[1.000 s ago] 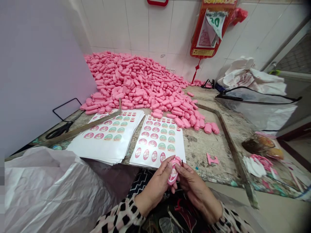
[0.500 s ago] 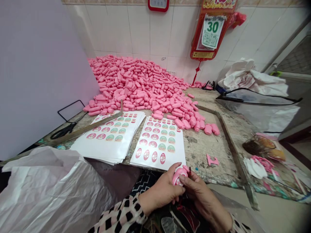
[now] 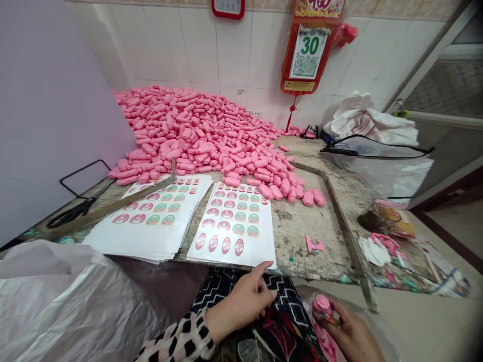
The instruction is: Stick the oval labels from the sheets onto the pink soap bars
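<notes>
My left hand [image 3: 247,296] is over my lap by the table's front edge, index finger stretched out, nothing held in it. Just beyond its fingertip lies a sheet of stickers [image 3: 260,256] with pink and green oval and dome-shaped labels. Lower right, my right hand [image 3: 350,329] grips a small pink plastic bottle [image 3: 322,303] over a clear plastic bag [image 3: 377,322]. Other pink pieces [image 3: 327,344] show inside that bag below the hand. Part of the held bottle is hidden by my fingers.
A large heap of pink bottles [image 3: 196,130] covers the back of the table. A stack of sticker sheets [image 3: 139,236] lies left under a wooden strip [image 3: 113,203], near black scissors [image 3: 71,211]. A pink T-shaped piece [image 3: 314,244] and another wooden strip [image 3: 345,229] are on the right.
My right hand has moved right and down to the bag with the pink bottle. My left hand has let go of it and straightened its index finger. The view has shifted right.
</notes>
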`<state>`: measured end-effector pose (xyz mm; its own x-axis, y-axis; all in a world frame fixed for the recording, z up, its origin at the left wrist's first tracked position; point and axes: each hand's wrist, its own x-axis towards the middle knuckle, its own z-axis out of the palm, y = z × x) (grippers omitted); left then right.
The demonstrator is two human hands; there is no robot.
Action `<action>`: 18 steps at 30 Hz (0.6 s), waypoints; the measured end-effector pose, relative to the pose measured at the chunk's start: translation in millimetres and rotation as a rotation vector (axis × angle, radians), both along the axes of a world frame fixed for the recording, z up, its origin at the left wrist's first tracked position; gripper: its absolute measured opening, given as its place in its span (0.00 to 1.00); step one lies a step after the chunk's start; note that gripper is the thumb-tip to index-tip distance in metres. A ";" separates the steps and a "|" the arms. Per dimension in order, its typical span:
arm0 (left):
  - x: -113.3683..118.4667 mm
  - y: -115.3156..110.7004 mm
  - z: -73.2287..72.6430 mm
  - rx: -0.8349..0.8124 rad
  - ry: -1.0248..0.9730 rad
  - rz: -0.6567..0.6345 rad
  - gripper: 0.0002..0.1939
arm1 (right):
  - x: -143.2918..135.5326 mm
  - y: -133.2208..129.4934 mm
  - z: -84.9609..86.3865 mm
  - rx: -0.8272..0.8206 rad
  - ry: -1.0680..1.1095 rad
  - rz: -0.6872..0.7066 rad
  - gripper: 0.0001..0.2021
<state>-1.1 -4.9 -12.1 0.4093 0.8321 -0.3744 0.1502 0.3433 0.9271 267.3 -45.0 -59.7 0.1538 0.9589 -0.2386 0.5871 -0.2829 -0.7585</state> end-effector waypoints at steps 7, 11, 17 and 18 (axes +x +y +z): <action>-2.1 5.8 6.0 0.031 0.025 0.026 0.28 | 24.3 -26.2 -48.0 -0.110 -0.191 0.011 0.18; -20.1 21.9 14.6 0.399 0.090 0.289 0.19 | 0.5 -8.6 11.5 -0.063 -0.047 0.204 0.16; -43.2 51.6 4.9 0.893 0.716 0.147 0.18 | -20.2 107.5 100.6 0.089 0.053 0.209 0.23; -44.0 54.1 0.4 0.928 0.830 0.108 0.20 | -17.0 136.3 104.0 0.150 -0.018 0.207 0.23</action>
